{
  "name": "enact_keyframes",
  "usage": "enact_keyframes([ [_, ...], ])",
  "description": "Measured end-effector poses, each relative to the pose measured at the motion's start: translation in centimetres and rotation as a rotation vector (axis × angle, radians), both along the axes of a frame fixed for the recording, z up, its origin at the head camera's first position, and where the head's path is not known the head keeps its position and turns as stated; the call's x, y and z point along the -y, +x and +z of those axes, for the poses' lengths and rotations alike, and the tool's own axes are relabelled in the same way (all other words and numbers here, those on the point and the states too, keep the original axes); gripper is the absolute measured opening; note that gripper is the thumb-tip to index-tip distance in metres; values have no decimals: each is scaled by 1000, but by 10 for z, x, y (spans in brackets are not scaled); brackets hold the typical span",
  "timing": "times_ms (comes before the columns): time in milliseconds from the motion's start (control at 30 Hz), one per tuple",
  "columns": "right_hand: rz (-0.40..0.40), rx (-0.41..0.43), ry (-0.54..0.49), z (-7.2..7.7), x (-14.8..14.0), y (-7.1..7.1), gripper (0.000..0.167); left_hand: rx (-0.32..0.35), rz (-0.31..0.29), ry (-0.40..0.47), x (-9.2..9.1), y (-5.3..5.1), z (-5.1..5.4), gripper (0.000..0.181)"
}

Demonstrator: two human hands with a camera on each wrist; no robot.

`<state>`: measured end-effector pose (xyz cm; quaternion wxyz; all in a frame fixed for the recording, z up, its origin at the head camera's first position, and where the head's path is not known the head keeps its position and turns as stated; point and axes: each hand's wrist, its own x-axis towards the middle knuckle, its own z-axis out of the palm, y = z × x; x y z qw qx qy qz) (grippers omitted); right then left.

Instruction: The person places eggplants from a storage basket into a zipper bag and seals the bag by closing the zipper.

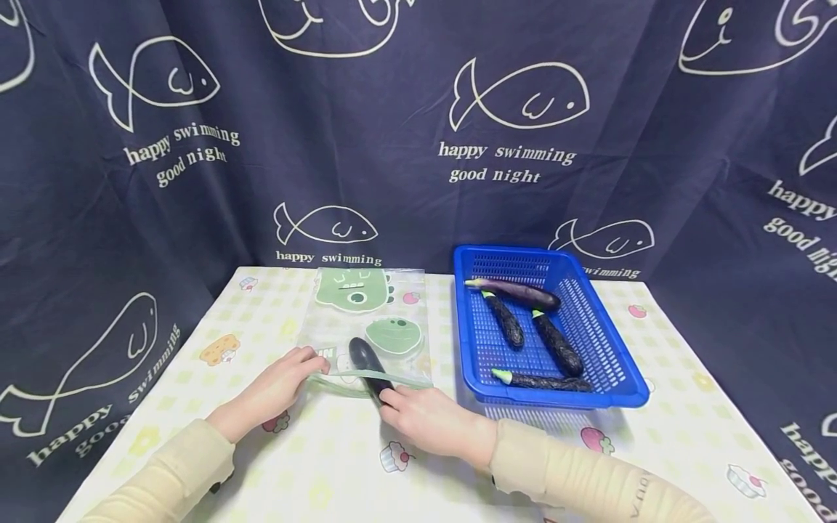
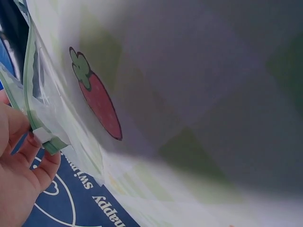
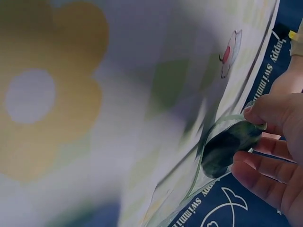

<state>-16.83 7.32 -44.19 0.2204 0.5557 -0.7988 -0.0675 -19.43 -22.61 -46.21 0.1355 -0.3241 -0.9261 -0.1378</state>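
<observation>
A clear zip bag [image 1: 307, 330] with green cartoon prints lies flat on the table, its green-edged mouth toward me. My left hand [image 1: 281, 381] pinches the left corner of that mouth. In the left wrist view, a white slider [image 2: 42, 135] on the green zip sits by those fingertips. My right hand [image 1: 438, 421] holds a dark, smooth eggplant [image 1: 366, 359] by its near end. The eggplant's far end is inside the bag, past the zip. In the right wrist view, thumb and fingers lie on either side of the eggplant [image 3: 227, 146].
To the right stands a blue plastic basket [image 1: 466, 349] with several eggplants in it. One is a long, smooth purple eggplant [image 1: 516, 292]; the others look dark and wrinkled, with green stem ends. A dark blue printed curtain [image 1: 405, 196] hangs behind the patterned tablecloth [image 1: 320, 472].
</observation>
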Motion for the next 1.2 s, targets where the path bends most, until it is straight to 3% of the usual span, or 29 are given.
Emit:
enact_keyframes([
  [433,-25,29,-28,2,6,-11,11,-1,-8,9,1,-2,0,41],
  [767,-41,1,-18,0,9,-17,5,6,9,3,0,-1,0,41],
  [1000,-21,3,-15,-1,8,-18,5,-27,-7,11,1,-1,-1,41],
  [1200,10,15,-13,-1,3,-15,5,7,10,1,0,0,-1,38],
])
